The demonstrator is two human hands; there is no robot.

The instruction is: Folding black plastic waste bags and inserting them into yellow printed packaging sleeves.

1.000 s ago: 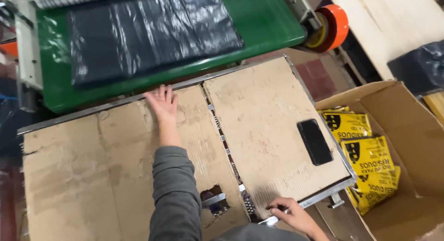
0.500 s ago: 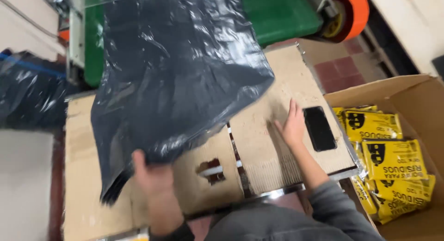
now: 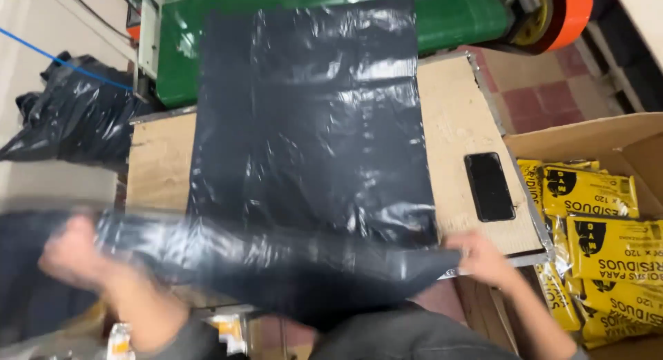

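Observation:
A stack of flat black plastic bags (image 3: 311,118) lies on the cardboard-covered table (image 3: 155,160), its far end reaching onto the green conveyor belt (image 3: 456,11). The near end of the plastic is folded up toward me as a long band (image 3: 262,253). My left hand (image 3: 72,253), blurred by motion, grips the band's left part. My right hand (image 3: 480,256) holds its right corner at the table's near edge.
A black phone (image 3: 489,186) lies on the table's right side. An open cardboard box (image 3: 587,135) at the right holds several yellow packets (image 3: 601,229). A heap of crumpled black plastic (image 3: 69,122) sits at the left. An orange wheel (image 3: 570,15) is at the conveyor's end.
The black plastic, held up in the air half a second ago, now lies flat on the table. Both hands have moved to its near end and lifted it into a fold.

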